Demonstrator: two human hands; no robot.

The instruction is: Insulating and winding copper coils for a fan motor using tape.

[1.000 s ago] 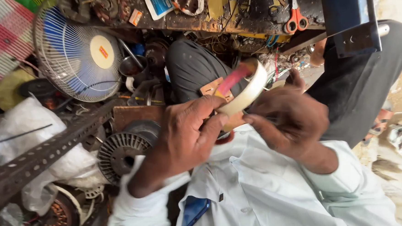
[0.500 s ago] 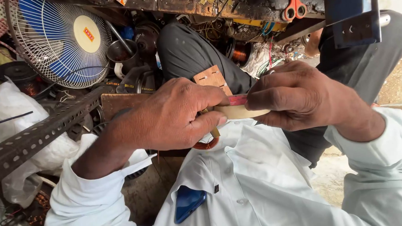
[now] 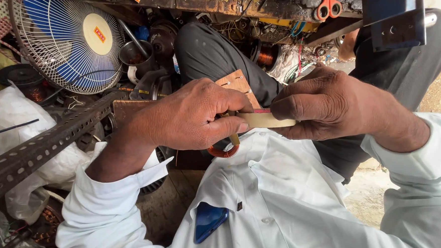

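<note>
My left hand (image 3: 192, 115) is closed around a small copper wire coil (image 3: 224, 151), whose reddish loop shows below my fingers. My right hand (image 3: 325, 103) pinches a cream-coloured strip of tape (image 3: 268, 119) that runs across to the coil between both thumbs. A thin red edge shows along the top of the strip. Behind my hands a small wooden board (image 3: 236, 83) with pins rests on my dark-trousered knee. Most of the coil is hidden by my left fingers.
A blue-bladed fan (image 3: 70, 44) in a white wire guard lies at upper left. A perforated metal angle bar (image 3: 40, 148) crosses the left side. Red-handled scissors (image 3: 327, 5) lie on the cluttered bench above. A blue phone (image 3: 209, 220) sticks out of my shirt pocket.
The tape roll seen a second ago is no longer visible; my hands have come closer together and level, with the strip now drawn flat between them.
</note>
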